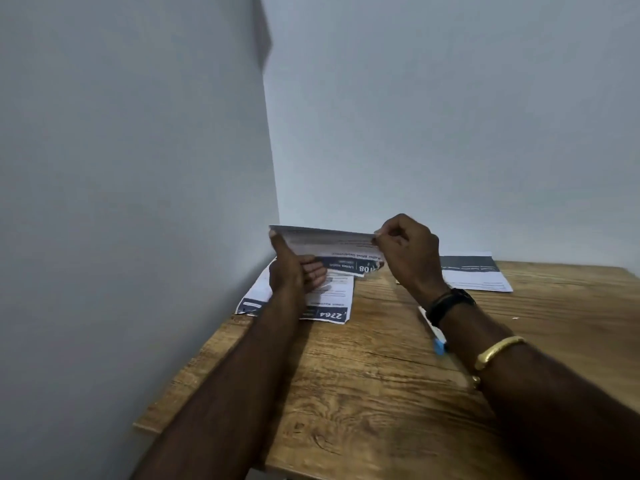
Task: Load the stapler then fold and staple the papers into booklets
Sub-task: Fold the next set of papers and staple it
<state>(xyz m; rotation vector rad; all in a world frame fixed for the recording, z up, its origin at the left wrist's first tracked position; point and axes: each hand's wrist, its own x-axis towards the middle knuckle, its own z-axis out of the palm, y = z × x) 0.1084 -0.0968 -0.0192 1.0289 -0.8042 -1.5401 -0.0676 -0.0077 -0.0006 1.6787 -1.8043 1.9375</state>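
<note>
We hold a folded paper (329, 242) above the far left corner of the table (381, 393). Our left hand (294, 271) grips its left end with the fingers curled. Our right hand (408, 251) pinches the right end. Printed sheets (332, 303) lie beneath it, and another paper (474, 273) lies farther right.

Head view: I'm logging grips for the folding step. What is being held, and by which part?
A folded printed paper, lifted off the table. The left hand grips its left end; the right hand pinches its top right corner.
</note>
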